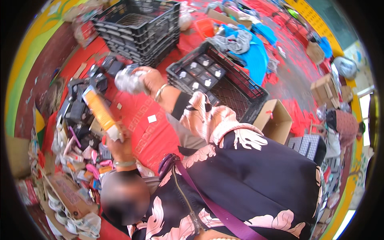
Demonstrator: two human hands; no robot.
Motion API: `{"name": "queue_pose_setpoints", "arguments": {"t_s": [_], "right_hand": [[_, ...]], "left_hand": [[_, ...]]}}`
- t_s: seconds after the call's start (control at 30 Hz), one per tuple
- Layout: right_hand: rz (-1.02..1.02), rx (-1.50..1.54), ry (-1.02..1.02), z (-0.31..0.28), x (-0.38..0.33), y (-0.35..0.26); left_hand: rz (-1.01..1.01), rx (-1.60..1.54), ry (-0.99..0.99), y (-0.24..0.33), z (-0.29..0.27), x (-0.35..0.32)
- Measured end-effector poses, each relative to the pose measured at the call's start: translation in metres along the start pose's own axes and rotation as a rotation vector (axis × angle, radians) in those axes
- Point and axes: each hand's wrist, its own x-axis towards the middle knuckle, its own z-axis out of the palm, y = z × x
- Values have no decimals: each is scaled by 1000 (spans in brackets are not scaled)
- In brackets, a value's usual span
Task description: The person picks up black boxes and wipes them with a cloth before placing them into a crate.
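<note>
The wearer's own hands are not seen. A second person's lower hand (120, 147) is clamped on one orange box (100, 110), its long axis tilted up-left. The upper hand (149, 80), held apart, is closed on one silvery packet (127, 82). Two black crates (240, 86) are counted beyond.

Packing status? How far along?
Done: several small black boxes sit in the black crate. In hand: a co-worker holds an orange carton and a silver-wrapped bundle. Left: a mixed heap beside them; much crate floor is bare.
</note>
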Motion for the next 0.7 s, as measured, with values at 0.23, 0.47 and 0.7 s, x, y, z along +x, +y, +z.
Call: {"name": "queue_pose_setpoints", "arguments": {"t_s": [0.23, 0.47, 0.7], "right_hand": [[90, -209, -537, -25, -97, -23], [-59, -381, -155, -112, -175, -109], [-266, -183, 587, -413, -290, -177]], "left_hand": [[456, 799, -110, -53, 86, 4], [78, 703, -438, -132, 167, -11], [-35, 1025, -628, -135, 133, -9]]}}
